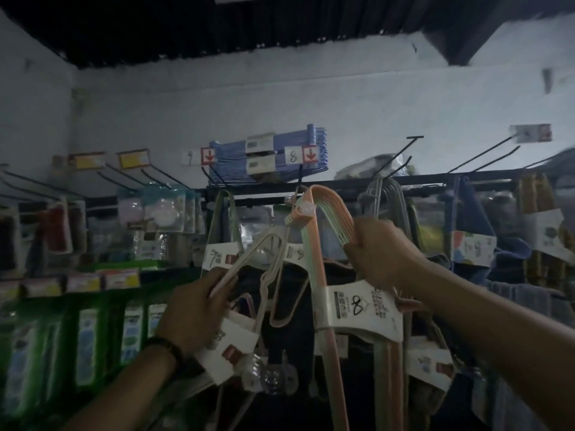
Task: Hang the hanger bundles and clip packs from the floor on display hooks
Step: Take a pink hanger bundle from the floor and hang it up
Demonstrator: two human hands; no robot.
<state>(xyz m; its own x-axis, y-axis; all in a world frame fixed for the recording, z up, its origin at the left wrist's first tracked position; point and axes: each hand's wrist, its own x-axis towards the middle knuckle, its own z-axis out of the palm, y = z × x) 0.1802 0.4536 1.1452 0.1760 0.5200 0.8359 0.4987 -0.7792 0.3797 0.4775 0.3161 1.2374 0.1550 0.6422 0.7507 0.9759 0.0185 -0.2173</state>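
I am watching through one wide-angle camera riding on the person's head, and it is facing forward and tipping upward at the rack. It is sitting close in. Both forearms are showing at the bottom edge, with the left hand (199,309) gripping a white hanger bundle (249,253) and the right hand (382,253) gripping a peach hanger bundle (326,209) in the lower middle. The rack's top rail (348,183) is crossing mid-frame, with the wall (342,98) and the dark ceiling (186,23) filling the upper part.

Can't tell if my peach hanger bundle (317,262) actually sits on the display hook (300,178), too murky there. Its lower ends run off the bottom edge, and the paper band (357,318) print is a blur.
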